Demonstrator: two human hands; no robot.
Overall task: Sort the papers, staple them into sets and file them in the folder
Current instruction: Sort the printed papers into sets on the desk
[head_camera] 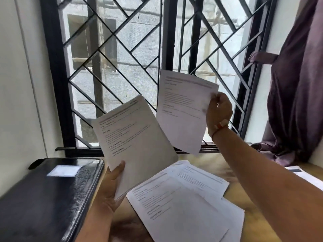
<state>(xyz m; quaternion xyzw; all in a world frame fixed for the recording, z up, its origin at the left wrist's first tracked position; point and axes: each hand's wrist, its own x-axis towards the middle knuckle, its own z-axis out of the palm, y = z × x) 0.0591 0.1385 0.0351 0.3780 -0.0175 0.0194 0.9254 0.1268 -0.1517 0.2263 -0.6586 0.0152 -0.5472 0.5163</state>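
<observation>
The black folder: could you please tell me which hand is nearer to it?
Left. The left hand holds a sheet just right of the folder; the right hand pinches another sheet farther right.

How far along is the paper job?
Early, in the sorting stage. Done: nothing visibly stapled or filed; the folder lies shut at left. In hand: the left hand holds a stack, and the right hand pinches one sheet raised beside it. Left: loose papers spread on the table, then stapling and filing. No stapler in view.
</observation>
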